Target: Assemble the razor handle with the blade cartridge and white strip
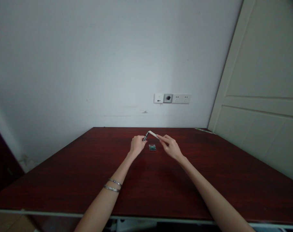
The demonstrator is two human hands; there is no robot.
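My left hand (pixel 137 144) is closed around a slim dark and silver pen-like stick (pixel 145 137), which points up and to the right. A narrow white strip or stick (pixel 153 133) is pinched between the thumb and fingers of my right hand (pixel 170 145). Its upper end meets or nearly meets the tip of the dark stick, so the two form a peak; whether they are joined I cannot tell. Below them, a small clear case (pixel 152 147) with something teal in it lies on the table between my hands, touched by neither.
The dark red wooden table (pixel 88 174) reaches back to a pale wall (pixel 112 64). Wall sockets (pixel 180 98) sit above its far edge. A white panelled door (pixel 262 83) stands along the right side, and a thin strip (pixel 204 130) lies at the back right corner.
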